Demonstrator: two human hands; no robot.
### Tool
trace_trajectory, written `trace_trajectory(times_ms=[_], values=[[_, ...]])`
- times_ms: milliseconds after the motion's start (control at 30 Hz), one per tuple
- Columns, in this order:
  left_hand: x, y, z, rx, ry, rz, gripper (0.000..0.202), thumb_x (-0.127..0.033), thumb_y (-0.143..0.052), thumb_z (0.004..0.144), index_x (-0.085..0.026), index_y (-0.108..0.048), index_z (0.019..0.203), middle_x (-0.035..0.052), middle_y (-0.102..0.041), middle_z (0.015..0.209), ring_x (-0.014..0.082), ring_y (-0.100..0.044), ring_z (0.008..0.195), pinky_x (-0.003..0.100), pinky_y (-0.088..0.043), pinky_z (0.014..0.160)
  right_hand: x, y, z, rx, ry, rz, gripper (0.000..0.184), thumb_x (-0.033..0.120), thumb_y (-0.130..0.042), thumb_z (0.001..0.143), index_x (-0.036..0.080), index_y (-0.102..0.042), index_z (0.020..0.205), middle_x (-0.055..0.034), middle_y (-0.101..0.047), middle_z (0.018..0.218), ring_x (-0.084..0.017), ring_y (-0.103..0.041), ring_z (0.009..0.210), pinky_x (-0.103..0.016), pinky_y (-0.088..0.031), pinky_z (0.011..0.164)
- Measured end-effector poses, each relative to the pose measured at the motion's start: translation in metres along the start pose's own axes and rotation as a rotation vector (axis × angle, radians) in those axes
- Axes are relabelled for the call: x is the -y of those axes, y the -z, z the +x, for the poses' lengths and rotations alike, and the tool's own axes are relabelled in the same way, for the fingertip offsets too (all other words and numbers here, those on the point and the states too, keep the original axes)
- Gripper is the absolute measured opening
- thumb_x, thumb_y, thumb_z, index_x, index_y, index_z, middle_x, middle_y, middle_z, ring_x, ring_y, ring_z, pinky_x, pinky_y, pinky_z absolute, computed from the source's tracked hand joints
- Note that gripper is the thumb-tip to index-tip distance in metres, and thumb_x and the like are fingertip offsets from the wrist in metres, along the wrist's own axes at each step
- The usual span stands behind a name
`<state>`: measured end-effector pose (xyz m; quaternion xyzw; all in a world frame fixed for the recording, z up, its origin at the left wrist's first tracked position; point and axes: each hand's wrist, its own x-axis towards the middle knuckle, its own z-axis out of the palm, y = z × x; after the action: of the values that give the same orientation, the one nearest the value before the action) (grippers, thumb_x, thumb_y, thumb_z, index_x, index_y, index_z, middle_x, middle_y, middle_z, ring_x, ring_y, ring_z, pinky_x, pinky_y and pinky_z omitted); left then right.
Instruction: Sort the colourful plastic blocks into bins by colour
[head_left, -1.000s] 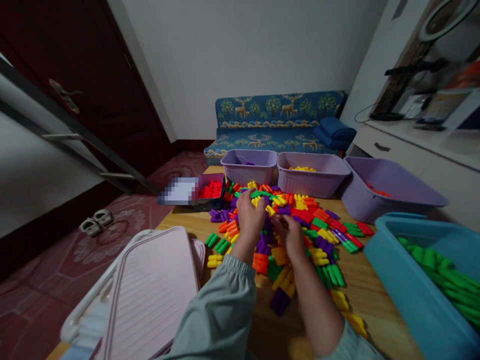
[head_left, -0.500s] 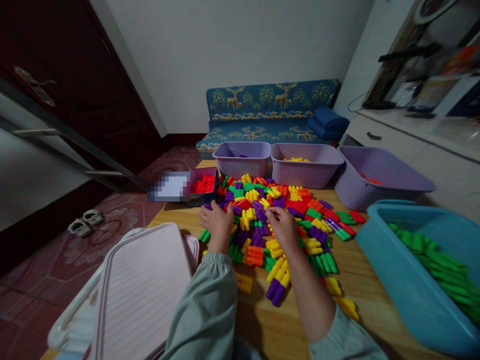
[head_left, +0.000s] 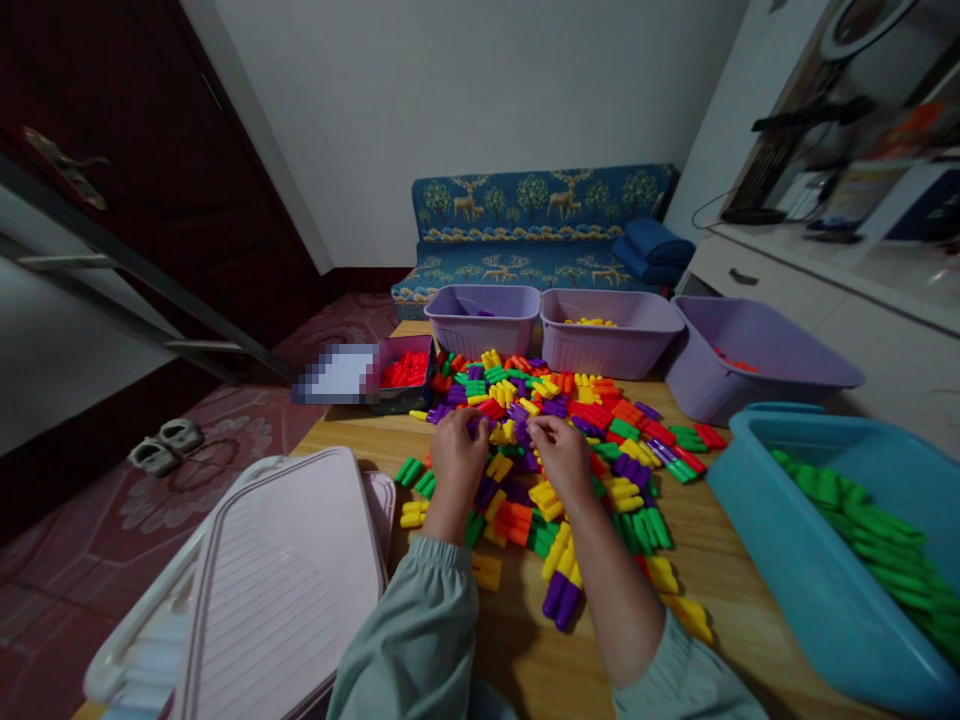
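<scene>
A heap of coloured plastic blocks (head_left: 600, 420), red, yellow, green, purple and orange, covers the middle of a wooden table (head_left: 720, 590). My left hand (head_left: 459, 455) rests on the heap's near left part with fingers curled round purple blocks. Close beside it, my right hand (head_left: 559, 452) pinches down into the heap on a purple block. The fingertips of both hands nearly meet over the purple pieces.
Three lilac tubs (head_left: 484, 318) (head_left: 609, 340) (head_left: 750, 368) line the far edge. A small box of red blocks (head_left: 405, 372) stands far left. At the right is a blue tub (head_left: 810, 550) of green blocks. A pink lidded crate (head_left: 277, 590) sits near left.
My left hand has come in from the heap's left edge towards the right hand. The right hand has stayed nearly in place.
</scene>
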<state>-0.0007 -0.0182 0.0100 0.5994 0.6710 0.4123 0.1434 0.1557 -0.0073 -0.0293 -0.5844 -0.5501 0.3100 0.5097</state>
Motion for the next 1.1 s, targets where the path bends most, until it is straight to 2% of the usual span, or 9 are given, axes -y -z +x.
trace_trajectory(times_ms=[100,200,333,433,567,667,833,967,1100], values=[[-0.008,-0.01,0.007,0.001,-0.036,-0.101,0.02,-0.022,-0.055,0.083,-0.022,-0.07,0.096,0.0107,-0.068,0.098,0.025,-0.061,0.096,0.036,-0.043,0.093,0.001,0.0,0.0,-0.006,-0.002,0.012,0.024,0.04,-0.056,0.078,0.02,-0.07,0.083,-0.0056,-0.073,0.079,-0.02,-0.067,0.066,-0.03,-0.051,0.065],[-0.013,-0.02,0.016,0.013,-0.029,-0.025,0.029,-0.017,-0.056,0.081,-0.021,-0.068,0.107,0.0144,-0.066,0.108,0.0291,-0.057,0.107,0.04,-0.04,0.098,0.003,0.0,-0.001,-0.01,0.008,0.007,0.025,0.039,-0.055,0.079,0.02,-0.07,0.083,-0.0061,-0.073,0.08,-0.02,-0.067,0.065,-0.03,-0.051,0.064],[-0.013,-0.026,0.021,0.073,-0.021,0.08,0.028,-0.012,-0.062,0.073,-0.019,-0.071,0.099,0.0159,-0.066,0.102,0.0331,-0.056,0.108,0.042,-0.04,0.096,0.007,0.002,-0.002,-0.009,0.023,-0.003,0.026,0.038,-0.053,0.079,0.019,-0.07,0.084,-0.0067,-0.073,0.079,-0.02,-0.067,0.065,-0.03,-0.05,0.063],[-0.01,-0.027,0.019,0.014,-0.051,0.04,0.026,-0.018,-0.067,0.073,-0.02,-0.071,0.098,0.0133,-0.066,0.1,0.0306,-0.059,0.102,0.04,-0.043,0.091,0.01,0.003,-0.003,-0.018,0.023,-0.021,0.026,0.038,-0.053,0.079,0.019,-0.069,0.083,-0.0059,-0.072,0.075,-0.02,-0.066,0.065,-0.029,-0.05,0.062],[-0.007,-0.027,0.01,-0.119,-0.018,-0.35,0.023,-0.031,-0.064,0.078,-0.017,-0.07,0.096,0.0077,-0.068,0.088,0.0209,-0.062,0.084,0.032,-0.046,0.079,0.009,0.002,-0.004,-0.019,0.037,-0.062,0.024,0.036,-0.052,0.079,0.019,-0.069,0.083,-0.0059,-0.072,0.08,-0.02,-0.067,0.072,-0.03,-0.05,0.068],[-0.004,-0.028,0.005,-0.089,0.142,-0.718,0.029,-0.038,-0.064,0.078,-0.014,-0.069,0.092,0.0037,-0.066,0.074,0.0146,-0.059,0.066,0.026,-0.045,0.063,0.009,0.0,-0.004,-0.016,0.03,-0.083,0.024,0.035,-0.053,0.08,0.019,-0.069,0.085,-0.0055,-0.072,0.081,-0.02,-0.067,0.073,-0.03,-0.05,0.068],[0.0,-0.023,0.001,-0.168,0.343,-1.023,0.034,-0.038,-0.074,0.066,-0.013,-0.064,0.087,-0.0004,-0.062,0.07,0.0088,-0.053,0.057,0.019,-0.04,0.052,0.014,0.013,0.004,-0.096,0.169,-0.155,0.023,0.029,-0.05,0.082,0.017,-0.069,0.081,-0.0076,-0.07,0.081,-0.02,-0.065,0.076,-0.031,-0.051,0.075],[-0.002,-0.015,-0.003,-0.073,0.419,-1.28,0.035,-0.036,-0.077,0.064,-0.016,-0.061,0.088,-0.0038,-0.059,0.066,0.0062,-0.052,0.052,0.017,-0.04,0.048,0.005,0.043,0.016,-0.242,0.254,-0.466,0.027,0.022,-0.049,0.083,0.015,-0.07,0.097,-0.0132,-0.068,0.106,-0.024,-0.059,0.104,-0.038,-0.044,0.096],[-0.007,-0.009,-0.005,0.023,0.454,-1.442,0.031,-0.036,-0.072,0.071,-0.015,-0.061,0.091,-0.0031,-0.059,0.066,0.0066,-0.054,0.05,0.015,-0.039,0.042,-0.011,0.061,0.018,-0.195,0.069,-0.797,0.044,0.028,-0.051,0.086,0.015,-0.06,0.127,-0.0153,-0.051,0.139,-0.035,-0.036,0.133,-0.053,-0.029,0.107]])
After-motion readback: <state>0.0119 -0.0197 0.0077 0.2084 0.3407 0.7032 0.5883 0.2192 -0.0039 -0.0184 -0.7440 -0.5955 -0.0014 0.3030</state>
